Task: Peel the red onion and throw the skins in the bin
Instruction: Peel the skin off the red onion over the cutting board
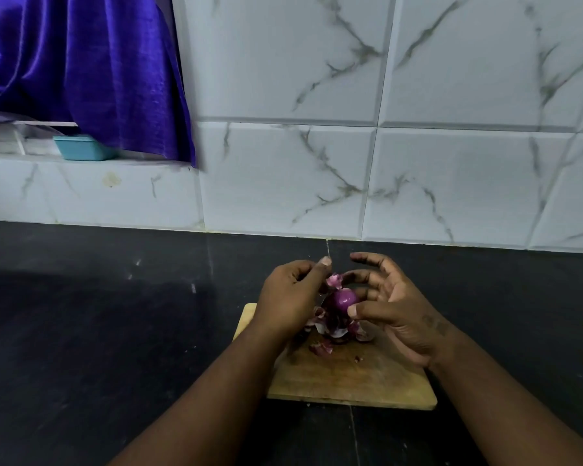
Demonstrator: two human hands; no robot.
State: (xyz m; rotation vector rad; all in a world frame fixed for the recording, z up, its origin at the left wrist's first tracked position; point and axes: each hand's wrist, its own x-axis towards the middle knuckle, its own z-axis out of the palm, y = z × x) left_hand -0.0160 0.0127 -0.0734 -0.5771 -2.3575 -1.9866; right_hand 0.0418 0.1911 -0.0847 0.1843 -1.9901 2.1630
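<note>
Above a wooden cutting board littered with torn skins, a red onion sits between both hands. The right hand pins it with thumb and loosely curled fingers; the left hand, just beside it, pinches a skin flap upward. No bin is visible.

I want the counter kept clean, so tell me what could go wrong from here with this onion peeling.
1. Loose skins lie piled near the far edge of the cutting board; some could slide onto the dark counter.
2. The onion is held above the board between the left hand and right hand; its smooth peeled surface might slip.
3. No bin is in view, so carrying skins may drop scraps.
</note>
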